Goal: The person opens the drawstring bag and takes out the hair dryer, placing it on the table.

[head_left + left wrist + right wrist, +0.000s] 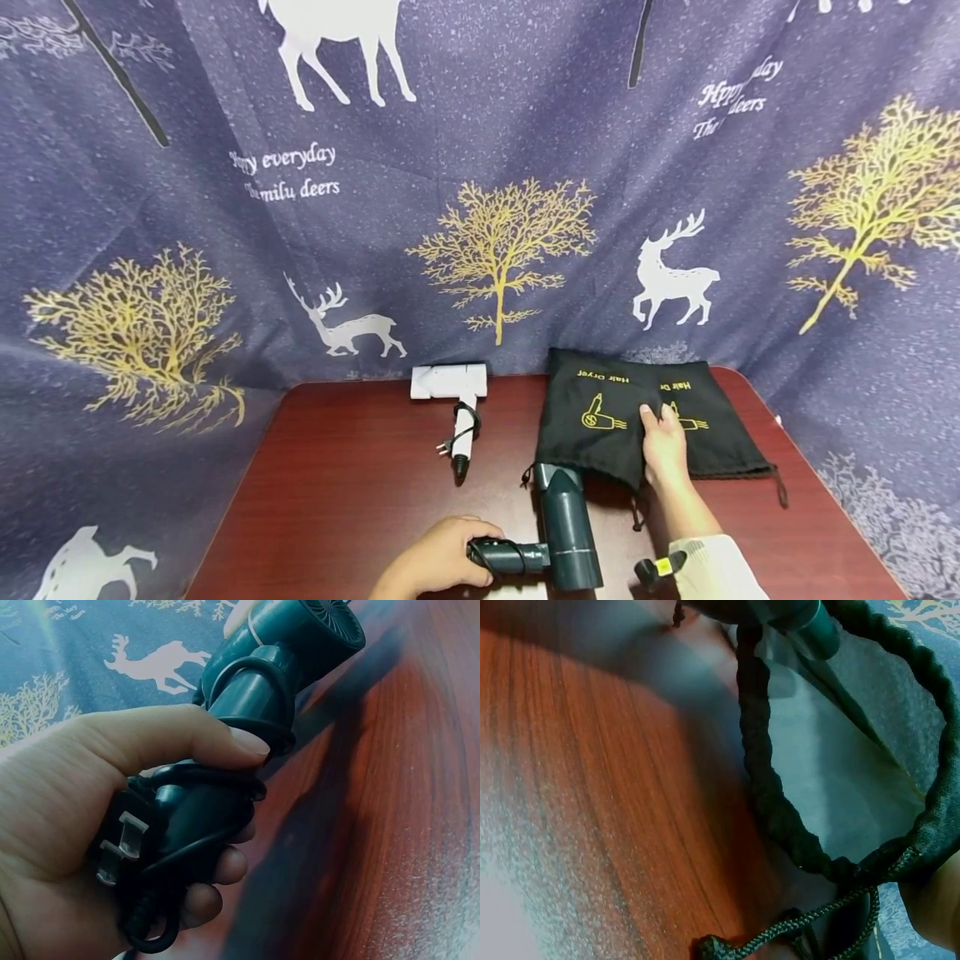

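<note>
My left hand (442,554) grips the handle of a dark green hair dryer (570,525). Black cord is wound around that handle, and the two-pin plug (124,844) lies against the palm in the left wrist view. The dryer's far end touches or slightly enters the lower edge of a black drawstring pouch (577,446) printed "Hair Dryer" in yellow. Pinched by its right side, the pouch is held by my right hand (665,450). Its gathered mouth (757,742) gapes in the right wrist view, with part of the dryer (817,634) at the top.
A second black pouch (727,433) lies to the right, partly covered by the first. On the reddish-brown table (330,483) toward the back is a white hair dryer (450,382) with its cord wrapped. Patterned cloth (480,125) hangs behind.
</note>
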Demonstrator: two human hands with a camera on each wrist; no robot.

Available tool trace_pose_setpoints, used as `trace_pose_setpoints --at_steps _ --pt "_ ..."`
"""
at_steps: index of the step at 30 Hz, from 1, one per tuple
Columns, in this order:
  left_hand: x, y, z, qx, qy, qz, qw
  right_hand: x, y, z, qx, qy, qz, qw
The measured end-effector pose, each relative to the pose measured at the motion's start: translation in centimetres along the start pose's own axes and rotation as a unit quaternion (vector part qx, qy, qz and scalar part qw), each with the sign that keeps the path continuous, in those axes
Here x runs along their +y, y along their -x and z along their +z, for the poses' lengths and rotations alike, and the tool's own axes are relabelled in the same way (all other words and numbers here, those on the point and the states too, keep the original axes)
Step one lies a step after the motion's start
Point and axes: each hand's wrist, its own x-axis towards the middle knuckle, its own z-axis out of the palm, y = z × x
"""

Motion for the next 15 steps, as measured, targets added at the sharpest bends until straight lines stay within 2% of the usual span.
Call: trace_pose_setpoints --at_steps 15 --pt "0.15 0.81 -0.58 -0.002 0.012 0.009 0.9999 -0.10 0.17 -0.42 0.002 -0.007 0.001 1.0000"
